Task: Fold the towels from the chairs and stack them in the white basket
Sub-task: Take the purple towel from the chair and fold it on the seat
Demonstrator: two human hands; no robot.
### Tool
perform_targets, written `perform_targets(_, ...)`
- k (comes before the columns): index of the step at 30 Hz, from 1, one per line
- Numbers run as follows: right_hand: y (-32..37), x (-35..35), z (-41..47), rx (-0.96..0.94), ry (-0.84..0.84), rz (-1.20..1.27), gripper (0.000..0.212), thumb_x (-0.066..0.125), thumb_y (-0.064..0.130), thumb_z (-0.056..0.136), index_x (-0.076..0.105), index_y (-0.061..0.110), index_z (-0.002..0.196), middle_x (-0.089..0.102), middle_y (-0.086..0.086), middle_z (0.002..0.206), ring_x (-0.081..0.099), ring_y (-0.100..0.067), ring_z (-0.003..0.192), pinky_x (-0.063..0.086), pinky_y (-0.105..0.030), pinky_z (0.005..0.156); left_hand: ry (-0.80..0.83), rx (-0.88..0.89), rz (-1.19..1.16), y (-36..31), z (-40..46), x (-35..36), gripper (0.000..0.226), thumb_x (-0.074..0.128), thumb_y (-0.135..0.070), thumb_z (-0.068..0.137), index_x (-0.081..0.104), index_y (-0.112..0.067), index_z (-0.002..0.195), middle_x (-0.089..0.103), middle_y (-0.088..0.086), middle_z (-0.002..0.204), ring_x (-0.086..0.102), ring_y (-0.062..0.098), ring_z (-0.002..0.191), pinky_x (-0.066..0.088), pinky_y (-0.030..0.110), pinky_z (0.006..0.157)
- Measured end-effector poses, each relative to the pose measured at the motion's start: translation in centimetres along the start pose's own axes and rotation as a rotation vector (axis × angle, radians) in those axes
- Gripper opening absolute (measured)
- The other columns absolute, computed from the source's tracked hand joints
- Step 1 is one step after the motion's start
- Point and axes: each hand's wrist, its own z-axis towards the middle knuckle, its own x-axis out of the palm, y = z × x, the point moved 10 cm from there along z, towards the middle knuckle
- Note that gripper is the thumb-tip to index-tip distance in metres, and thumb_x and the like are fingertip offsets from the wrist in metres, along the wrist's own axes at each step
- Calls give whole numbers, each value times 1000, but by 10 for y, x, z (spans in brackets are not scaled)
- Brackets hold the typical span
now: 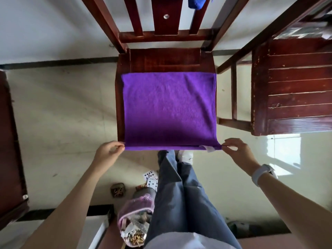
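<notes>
We see the purple towel point(168, 110) spread flat on the seat of the middle chair point(161, 59), stretching away from both hands toward the chair back. The left hand point(107, 152) pinches the near left corner of the towel between thumb and fingertips, the other fingers curled. The right hand point(237, 150) pinches the near right corner the same way, just beside a small white label point(209, 148) that sticks out from the towel's near edge. Between the two hands that edge runs taut along the front of the seat. A white watch point(263, 174) sits on the wrist behind the right hand. Beyond the right hand stands a second chair point(294, 87), well apart from the towel. Up past the towel, a blue cloth point(196, 2) hangs at the chair back. Below the left hand, on the floor, lie playing cards point(150, 177) and a pink bag point(134, 221) of scraps
</notes>
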Motion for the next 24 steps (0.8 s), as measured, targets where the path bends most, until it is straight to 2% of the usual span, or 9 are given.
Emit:
perform_targets(2, 21, -12, 8, 20, -30, 148, 11, 60, 0, 83, 65, 4, 92, 59, -6, 100, 55, -19, 89, 40, -3, 65, -34, -11, -155, -20, 13, -16, 13, 58, -6, 86, 64, -16, 80, 66, 4, 82, 57, 12, 78, 39, 5, 66)
perform_targets(4, 45, -23, 20, 15, -81, 260, 12, 55, -1, 85, 64, 5, 90, 61, -7, 90, 56, -11, 76, 40, -5, 65, -86, -3, -288, -41, 28, -31, 13, 56, -6, 87, 62, -15, 81, 62, -1, 76, 54, 6, 73, 38, 3, 61)
perform_targets(7, 69, -34, 47, 26, -157, 432, 18, 52, 1, 86, 59, 13, 75, 56, -10, 83, 54, -10, 69, 46, -24, 77, -146, 4, -471, -62, 58, -47, 15, 53, -7, 90, 60, -18, 83, 59, -2, 76, 52, 4, 68, 42, 9, 61)
perform_targets(9, 80, -33, 68, 72, -165, 530, 22, 51, 6, 87, 57, 21, 72, 55, -9, 82, 51, -17, 69, 49, -38, 69, -164, -8, -576, -70, 79, -51, 18, 53, -7, 91, 60, -21, 82, 60, -1, 79, 55, 4, 70, 45, 16, 66)
perform_targets(11, 91, -36, 89, 77, -207, 545, 19, 53, 12, 85, 56, 24, 71, 54, -5, 77, 49, -13, 65, 48, -31, 59, -175, 3, -610, -79, 99, -54, 18, 53, -9, 91, 59, -23, 81, 60, 0, 82, 56, 9, 75, 45, 25, 72)
perform_targets(14, 112, -43, 117, -12, -294, 494, 7, 54, 19, 77, 61, 19, 76, 56, -1, 75, 49, -10, 68, 44, -30, 66, -210, 50, -532, -91, 126, -59, 21, 52, -11, 91, 59, -26, 79, 60, -1, 81, 57, 12, 77, 47, 32, 76)
perform_targets(16, 119, -44, 133, -54, -333, 431, 18, 53, 15, 81, 64, 6, 92, 58, -5, 82, 49, -6, 68, 43, -21, 67, -245, 55, -496, -94, 143, -61, 21, 54, -13, 90, 60, -27, 76, 60, -1, 79, 57, 17, 79, 47, 36, 77)
perform_targets(19, 125, -46, 154, -94, -379, 355, 23, 50, 10, 87, 61, -1, 105, 56, -6, 92, 49, -7, 73, 37, -5, 60, -309, 58, -478, -94, 169, -64, 12, 56, -18, 87, 62, -22, 78, 60, -2, 77, 55, 20, 83, 44, 36, 77)
perform_targets(24, 126, -41, 179, -114, -370, 255, 27, 46, 13, 90, 57, 0, 111, 55, -6, 97, 48, -14, 88, 36, -1, 55, -393, 66, -398, -98, 194, -61, 18, 54, -16, 89, 64, -7, 101, 61, 4, 84, 55, 15, 85, 45, 32, 78)
